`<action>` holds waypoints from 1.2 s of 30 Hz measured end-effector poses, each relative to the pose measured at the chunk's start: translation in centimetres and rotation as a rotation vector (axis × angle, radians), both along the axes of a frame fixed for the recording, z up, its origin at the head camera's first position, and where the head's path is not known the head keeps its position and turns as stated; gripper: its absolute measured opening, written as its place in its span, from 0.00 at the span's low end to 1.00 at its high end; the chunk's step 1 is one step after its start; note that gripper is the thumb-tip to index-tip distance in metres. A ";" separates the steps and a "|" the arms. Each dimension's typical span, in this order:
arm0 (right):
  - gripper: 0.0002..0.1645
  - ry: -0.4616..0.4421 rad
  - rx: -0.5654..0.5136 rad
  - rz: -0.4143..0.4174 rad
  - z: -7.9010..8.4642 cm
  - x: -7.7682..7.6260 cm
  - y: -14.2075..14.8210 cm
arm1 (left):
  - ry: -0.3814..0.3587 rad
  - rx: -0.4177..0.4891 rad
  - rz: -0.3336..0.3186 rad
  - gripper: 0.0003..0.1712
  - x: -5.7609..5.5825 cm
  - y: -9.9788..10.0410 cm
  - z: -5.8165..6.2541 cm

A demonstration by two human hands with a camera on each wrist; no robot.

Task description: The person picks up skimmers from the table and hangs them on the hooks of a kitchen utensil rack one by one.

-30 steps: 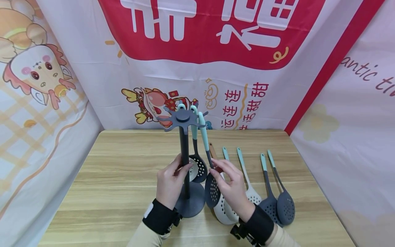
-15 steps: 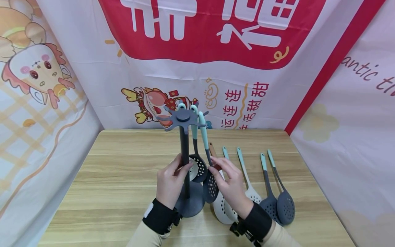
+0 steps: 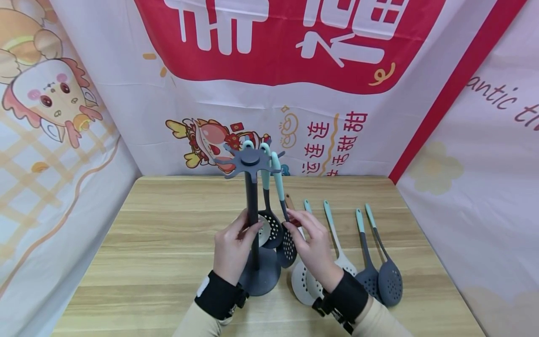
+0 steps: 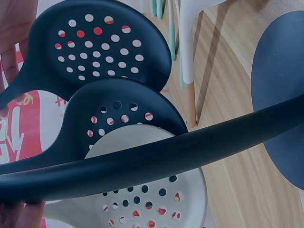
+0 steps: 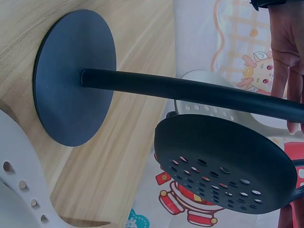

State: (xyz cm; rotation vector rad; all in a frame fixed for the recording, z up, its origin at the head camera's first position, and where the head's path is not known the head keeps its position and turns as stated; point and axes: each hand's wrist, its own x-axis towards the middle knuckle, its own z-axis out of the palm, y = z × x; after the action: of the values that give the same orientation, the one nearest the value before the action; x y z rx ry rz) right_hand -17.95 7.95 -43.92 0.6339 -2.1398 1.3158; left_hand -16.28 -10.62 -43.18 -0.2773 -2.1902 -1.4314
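My left hand (image 3: pixel 231 250) grips the dark pole of an upright utensil stand (image 3: pixel 251 201) with a round base (image 3: pixel 258 276) and a hooked top. At its right, my right hand (image 3: pixel 313 245) pinches the neck of a dark skimmer (image 3: pixel 287 248) with a mint handle. That handle's top is at a hook of the stand; whether it is hooked I cannot tell. Behind the pole hang a second dark skimmer (image 3: pixel 274 229) and a white skimmer (image 3: pixel 264 231). The left wrist view has the held skimmer (image 4: pixel 102 42) overlapping the second one (image 4: pixel 80 118).
Right of the stand, white perforated utensils (image 3: pixel 302 283) lie on the wooden table (image 3: pixel 160 262), one with a brown handle (image 3: pixel 289 202). Farther right lie a white slotted utensil (image 3: pixel 345 264), a dark slotted turner (image 3: pixel 368 278) and a dark skimmer (image 3: pixel 390 283). Fabric backdrops surround the table.
My right hand has risen slightly, and the held skimmer's head has moved up and a little left, closer to the hanging ones. My left hand and the stand stay in place.
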 end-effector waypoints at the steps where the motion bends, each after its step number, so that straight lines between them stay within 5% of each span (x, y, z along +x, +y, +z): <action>1: 0.19 -0.003 -0.001 0.000 0.0 -0.1 0.0 | 0.001 -0.001 0.001 0.20 0.0 0.0 0.0; 24: 0.18 -0.022 0.005 0.016 -0.3 -0.3 -0.4 | 0.000 -0.006 0.006 0.19 0.0 0.0 -0.1; 36: 0.19 0.051 -0.010 0.046 -0.6 -0.5 -0.7 | 0.033 -0.008 0.005 0.18 0.0 0.1 0.0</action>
State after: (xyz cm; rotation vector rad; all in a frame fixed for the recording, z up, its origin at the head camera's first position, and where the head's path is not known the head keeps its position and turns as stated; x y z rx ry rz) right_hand -18.44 7.20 -44.51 0.7082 -2.0884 1.3197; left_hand -16.27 -10.54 -43.21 -0.2962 -2.1693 -1.4053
